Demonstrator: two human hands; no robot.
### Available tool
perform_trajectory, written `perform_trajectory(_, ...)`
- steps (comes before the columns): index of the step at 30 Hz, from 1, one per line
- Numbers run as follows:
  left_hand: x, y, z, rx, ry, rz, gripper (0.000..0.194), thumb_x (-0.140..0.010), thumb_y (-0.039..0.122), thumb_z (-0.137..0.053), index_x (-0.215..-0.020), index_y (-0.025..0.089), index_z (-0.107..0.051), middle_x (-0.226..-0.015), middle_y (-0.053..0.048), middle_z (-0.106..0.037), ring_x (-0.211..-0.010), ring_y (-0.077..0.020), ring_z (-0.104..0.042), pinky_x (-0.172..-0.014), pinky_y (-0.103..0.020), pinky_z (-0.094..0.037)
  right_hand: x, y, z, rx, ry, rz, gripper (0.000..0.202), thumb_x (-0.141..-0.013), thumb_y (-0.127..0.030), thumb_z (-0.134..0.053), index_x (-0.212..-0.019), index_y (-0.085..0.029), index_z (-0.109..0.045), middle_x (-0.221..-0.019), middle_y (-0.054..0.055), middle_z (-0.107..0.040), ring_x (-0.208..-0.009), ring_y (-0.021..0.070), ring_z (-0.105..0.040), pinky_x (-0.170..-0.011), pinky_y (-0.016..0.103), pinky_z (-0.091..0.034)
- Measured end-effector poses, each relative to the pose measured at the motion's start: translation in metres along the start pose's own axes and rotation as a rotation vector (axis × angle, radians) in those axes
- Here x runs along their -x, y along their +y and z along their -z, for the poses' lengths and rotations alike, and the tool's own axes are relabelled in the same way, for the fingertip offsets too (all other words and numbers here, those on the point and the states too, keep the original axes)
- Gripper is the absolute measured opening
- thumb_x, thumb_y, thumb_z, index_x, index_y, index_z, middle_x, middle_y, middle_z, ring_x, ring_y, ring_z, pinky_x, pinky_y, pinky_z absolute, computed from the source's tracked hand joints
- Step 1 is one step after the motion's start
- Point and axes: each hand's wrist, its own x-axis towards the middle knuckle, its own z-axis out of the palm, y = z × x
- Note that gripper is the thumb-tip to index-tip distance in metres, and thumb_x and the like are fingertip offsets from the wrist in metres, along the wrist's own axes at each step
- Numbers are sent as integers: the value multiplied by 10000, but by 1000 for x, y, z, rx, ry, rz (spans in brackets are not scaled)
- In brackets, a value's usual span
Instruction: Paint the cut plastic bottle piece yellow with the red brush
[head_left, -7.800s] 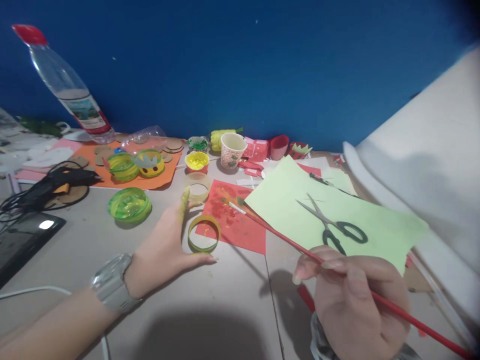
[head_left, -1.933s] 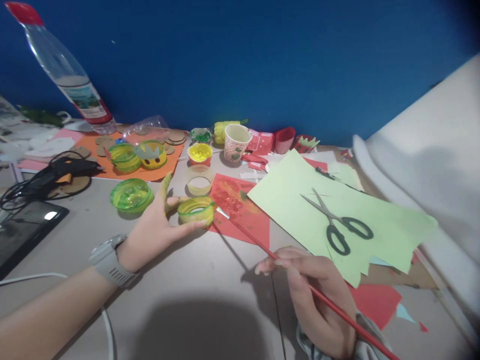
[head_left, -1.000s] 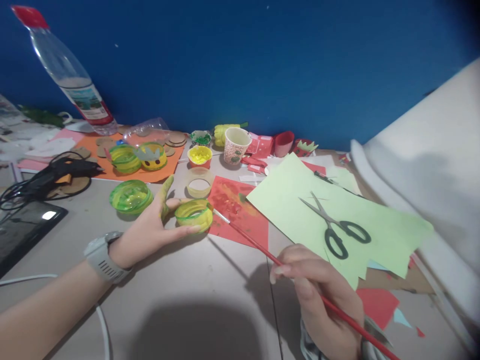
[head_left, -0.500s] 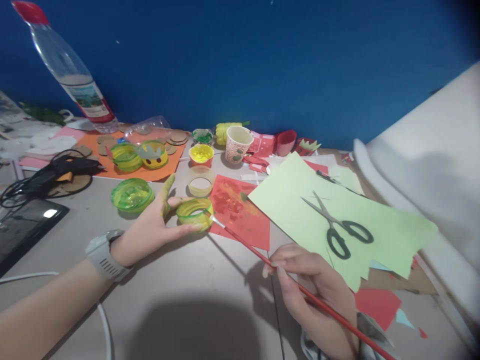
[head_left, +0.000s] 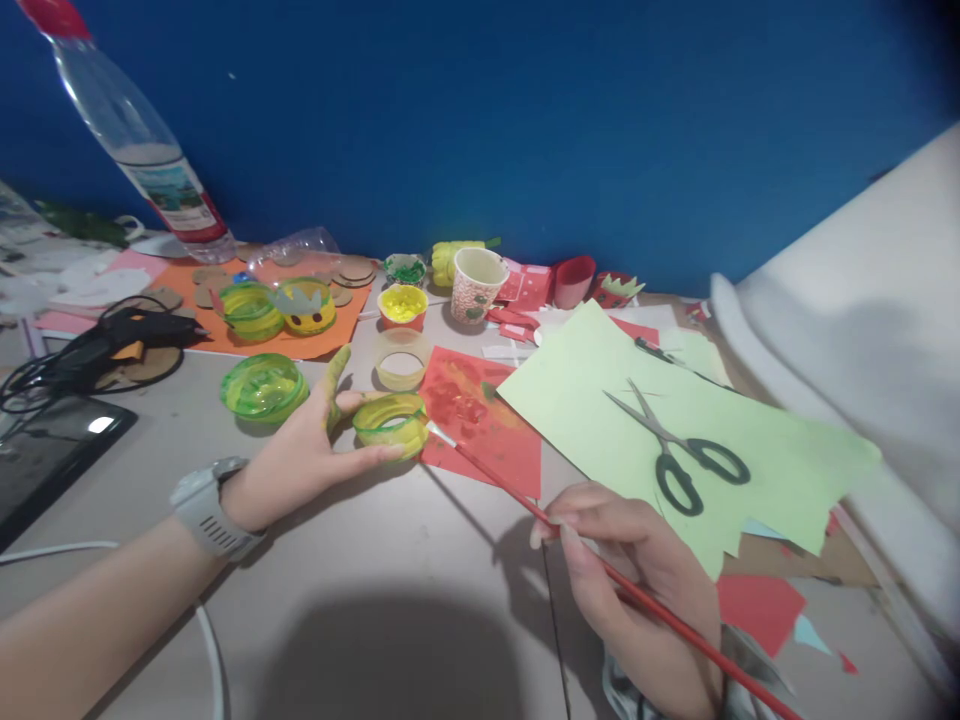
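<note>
My left hand (head_left: 319, 445) grips a yellow-green painted plastic ring (head_left: 390, 428) at its left side, thumb in front and fingers behind, with the ring resting on the table. Paint stains the raised index finger. In my right hand (head_left: 626, 580) is a red-handled paintbrush (head_left: 495, 480), pinched like a pen. Its bristles meet or nearly meet the ring's right rim. A red paper sheet (head_left: 510, 450) smeared with paint lies just right of the ring. Behind it stand a clear unpainted ring (head_left: 403, 360) and a cup of yellow paint (head_left: 403, 307).
Scissors (head_left: 679, 445) lie on light green paper (head_left: 585, 400) at the right. A green painted bowl-like piece (head_left: 264, 388) sits left of my wrist. Beyond are a patterned paper cup (head_left: 476, 285), a glue gun (head_left: 150, 328), a tall bottle (head_left: 161, 175) and a dark tablet-like device (head_left: 60, 460).
The brush tip has shifted slightly right along the ring's rim, and my right hand has moved a little right and down with it. My left hand keeps its hold.
</note>
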Motion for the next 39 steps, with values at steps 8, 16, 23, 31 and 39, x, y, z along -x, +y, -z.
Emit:
perform_trajectory(8,0,1,-2,58,-12,23,1205,-758,576,-763,-1602,274,42,-1412,-135,-624,-1270,-344,-611,-1130,-529,-430,3,1,2,-8,2,-13,238,-902,-38,-540,-963,-262,-594,-826,-11,-674,-763,117,-693,-712,227,-578)
perform_trajectory(16,0,-1,-2,47,-19,20,1209,-770,563,-761,-1602,263,63,-1417,-140,-617,-1313,-326,-578,-1138,-505,-426,1,1,0,-45,2,-43,216,-917,-58,-552,-946,-260,-621,-791,4,-694,-737,146,-703,-679,263,-605)
perform_trajectory(23,0,1,-2,26,-1,21,1214,-751,597,-760,-1604,253,32,-1424,-135,-614,-1331,-325,-566,-1129,-474,-447,5,3,-2,-121,24,-59,174,-942,-100,-576,-971,-260,-639,-803,11,-707,-753,160,-714,-689,284,-618)
perform_trajectory(31,0,1,-2,18,-6,15,1224,-761,582,-753,-1602,251,72,-1425,-141,-611,-1334,-340,-556,-1141,-519,-410,7,5,-2,-140,25,-60,169,-949,-117,-578,-971,-274,-639,-809,2,-705,-742,162,-701,-687,298,-620)
perform_trajectory(39,0,1,-3,9,-5,17,1224,-756,610,-745,-1603,244,60,-1424,-140,-614,-1320,-334,-569,-1137,-505,-417,9,4,-2,-165,93,-141,169,-960,-170,-587,-953,-325,-652,-806,1,-713,-741,191,-683,-706,350,-624)
